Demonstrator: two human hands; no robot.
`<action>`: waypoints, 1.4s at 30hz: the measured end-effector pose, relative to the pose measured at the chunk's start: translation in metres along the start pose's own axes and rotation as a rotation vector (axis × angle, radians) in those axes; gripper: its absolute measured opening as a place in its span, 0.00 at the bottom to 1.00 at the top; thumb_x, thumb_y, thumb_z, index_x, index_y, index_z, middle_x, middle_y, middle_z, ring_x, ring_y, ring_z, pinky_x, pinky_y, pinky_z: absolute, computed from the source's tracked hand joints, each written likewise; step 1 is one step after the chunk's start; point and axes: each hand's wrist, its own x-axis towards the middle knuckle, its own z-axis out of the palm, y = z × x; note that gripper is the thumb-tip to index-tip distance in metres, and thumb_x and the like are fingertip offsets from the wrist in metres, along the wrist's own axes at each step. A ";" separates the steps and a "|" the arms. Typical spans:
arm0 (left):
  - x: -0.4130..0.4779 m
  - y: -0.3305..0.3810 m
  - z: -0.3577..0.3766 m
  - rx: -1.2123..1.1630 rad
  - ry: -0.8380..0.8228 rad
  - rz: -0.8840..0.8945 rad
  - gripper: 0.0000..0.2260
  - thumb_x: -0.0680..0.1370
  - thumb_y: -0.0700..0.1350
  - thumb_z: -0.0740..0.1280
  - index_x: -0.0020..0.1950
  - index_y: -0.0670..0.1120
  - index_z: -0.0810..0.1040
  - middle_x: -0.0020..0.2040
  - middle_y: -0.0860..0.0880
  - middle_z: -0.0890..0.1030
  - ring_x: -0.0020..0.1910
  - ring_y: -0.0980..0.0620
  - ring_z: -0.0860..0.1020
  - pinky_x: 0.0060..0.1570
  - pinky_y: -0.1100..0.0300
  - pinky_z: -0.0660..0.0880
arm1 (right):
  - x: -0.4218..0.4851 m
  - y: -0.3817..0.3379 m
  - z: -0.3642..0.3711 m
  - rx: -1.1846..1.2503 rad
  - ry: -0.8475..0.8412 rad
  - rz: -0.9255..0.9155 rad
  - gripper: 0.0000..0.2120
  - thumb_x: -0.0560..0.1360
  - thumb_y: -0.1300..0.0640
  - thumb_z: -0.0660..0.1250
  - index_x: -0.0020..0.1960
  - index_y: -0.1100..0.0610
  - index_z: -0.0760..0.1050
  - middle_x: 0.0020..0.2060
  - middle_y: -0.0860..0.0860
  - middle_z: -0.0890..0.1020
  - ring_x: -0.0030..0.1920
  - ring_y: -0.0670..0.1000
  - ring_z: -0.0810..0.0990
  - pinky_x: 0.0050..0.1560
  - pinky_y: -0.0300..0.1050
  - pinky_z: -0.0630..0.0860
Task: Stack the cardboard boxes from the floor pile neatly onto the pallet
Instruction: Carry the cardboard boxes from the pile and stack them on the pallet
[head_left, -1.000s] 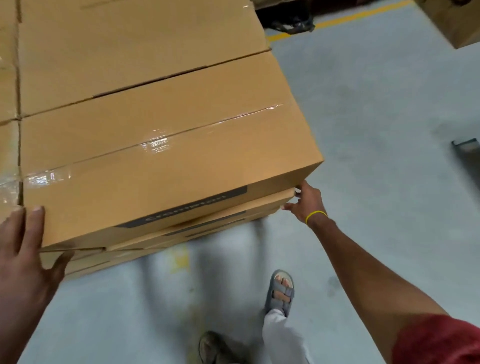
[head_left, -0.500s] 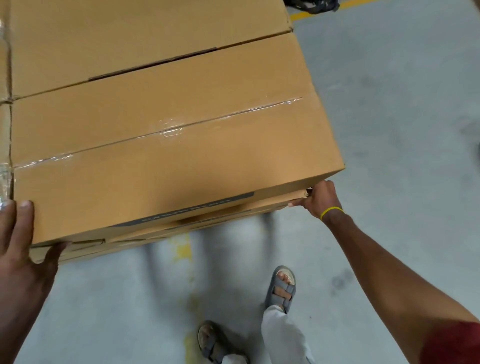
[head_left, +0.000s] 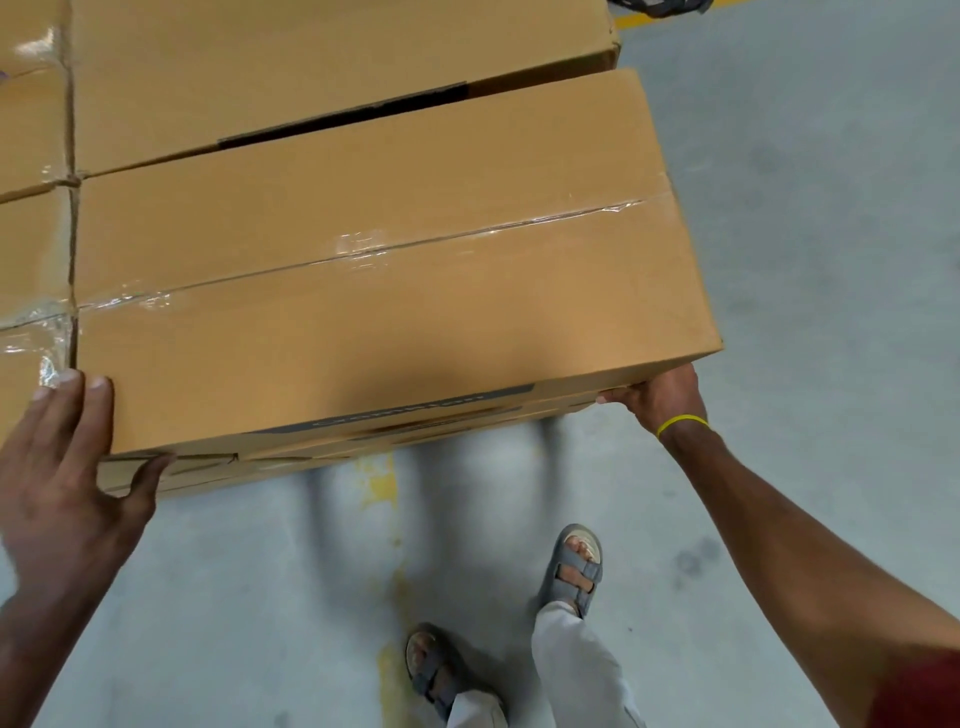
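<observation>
A long brown cardboard box (head_left: 389, 291), taped along its top seam, lies on top of a stack of similar boxes (head_left: 208, 470). My left hand (head_left: 67, 478) holds its near left corner, fingers laid on the top and thumb hooked at the bottom edge. My right hand (head_left: 660, 400), with a yellow band on the wrist, grips the near right bottom corner, its fingers hidden under the box. The pallet is hidden beneath the stack.
Another box (head_left: 311, 67) lies behind the held one with a dark gap between them. More taped boxes (head_left: 31, 249) sit flush on the left. Grey concrete floor (head_left: 831, 260) spreads to the right. My sandalled feet (head_left: 574, 566) stand just before the stack.
The stack now fills more of the view, as I have come closer. Both hands keep their holds on the box's near corners. A gap to the rear box shows wider.
</observation>
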 end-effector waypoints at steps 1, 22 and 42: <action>0.003 0.003 -0.004 0.054 0.020 0.057 0.37 0.82 0.62 0.60 0.83 0.41 0.59 0.84 0.44 0.58 0.82 0.41 0.59 0.78 0.38 0.61 | -0.001 0.001 0.000 -0.008 0.006 -0.006 0.30 0.57 0.55 0.87 0.55 0.58 0.80 0.46 0.58 0.84 0.49 0.62 0.82 0.50 0.59 0.81; -0.006 0.015 -0.018 0.131 0.156 0.153 0.34 0.74 0.46 0.76 0.77 0.38 0.72 0.77 0.38 0.71 0.76 0.34 0.69 0.69 0.34 0.71 | 0.008 -0.005 -0.004 -0.063 -0.074 -0.199 0.45 0.56 0.57 0.87 0.70 0.58 0.72 0.64 0.59 0.79 0.64 0.64 0.75 0.64 0.60 0.73; -0.005 0.106 -0.026 -0.397 0.534 -0.757 0.13 0.75 0.51 0.77 0.57 0.48 0.86 0.54 0.52 0.76 0.49 0.48 0.79 0.51 0.62 0.77 | -0.004 -0.004 -0.017 0.058 -0.053 -0.170 0.43 0.55 0.44 0.86 0.66 0.54 0.75 0.61 0.49 0.80 0.65 0.53 0.76 0.68 0.54 0.72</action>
